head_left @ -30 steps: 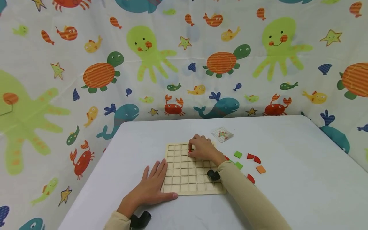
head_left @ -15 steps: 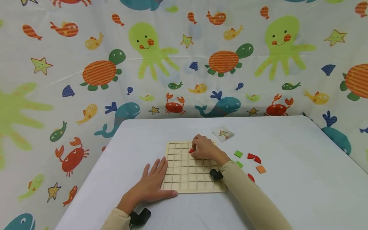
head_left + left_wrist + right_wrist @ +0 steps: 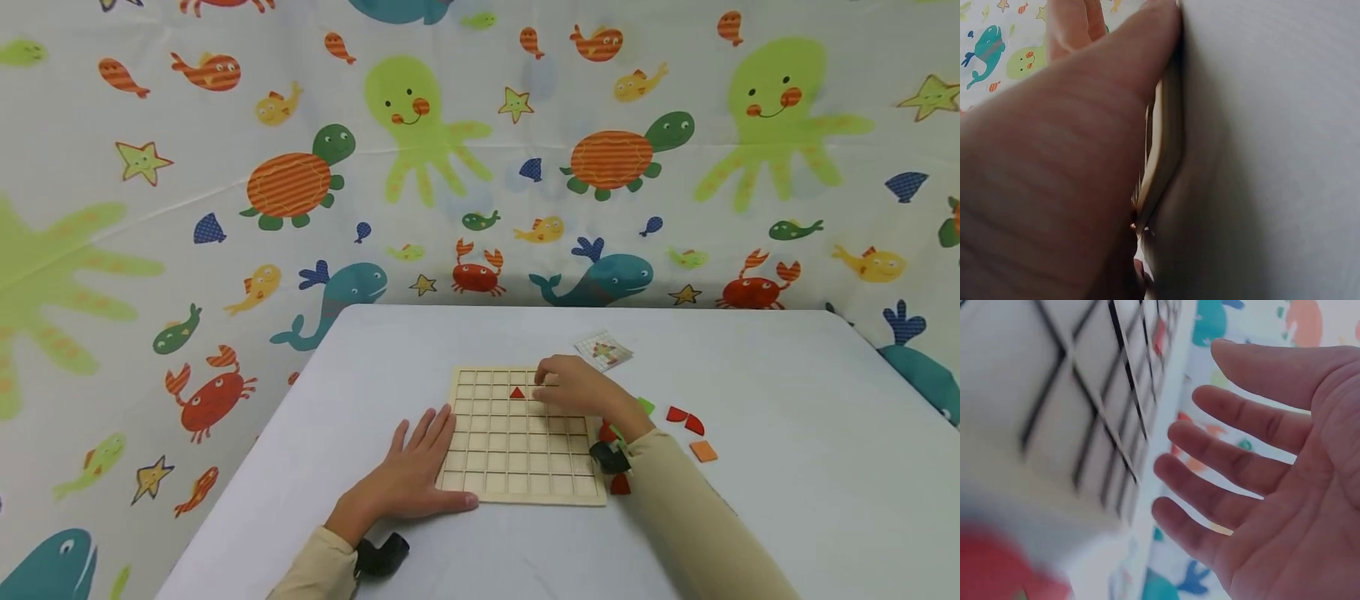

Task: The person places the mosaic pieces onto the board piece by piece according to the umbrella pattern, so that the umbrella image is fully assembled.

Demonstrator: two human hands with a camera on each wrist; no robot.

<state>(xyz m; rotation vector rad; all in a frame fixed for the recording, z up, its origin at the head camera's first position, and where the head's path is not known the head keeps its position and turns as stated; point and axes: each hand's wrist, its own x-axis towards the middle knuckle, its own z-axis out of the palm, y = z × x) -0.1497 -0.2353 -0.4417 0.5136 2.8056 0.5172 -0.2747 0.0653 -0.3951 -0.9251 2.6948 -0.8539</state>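
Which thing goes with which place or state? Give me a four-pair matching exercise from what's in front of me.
1. Red triangle
2. Orange square
3. Left hand
4. Right hand

A. Over the grid board, holding nothing
B. On the table, right of the board
C. In a grid cell
D. At the board's left edge

Pairs: 1-C, 2-B, 3-D, 4-A

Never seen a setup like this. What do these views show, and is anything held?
There is no robot: a person works with bare hands. The wide view is from a head camera; the others come from black wrist cameras. On the white table lie a pale grid board, a patterned card, loose red pieces, green pieces and an orange square. A red triangle sits on the board. The left hand rests against the board's left edge; the right hand is over the board. Neither holds anything.
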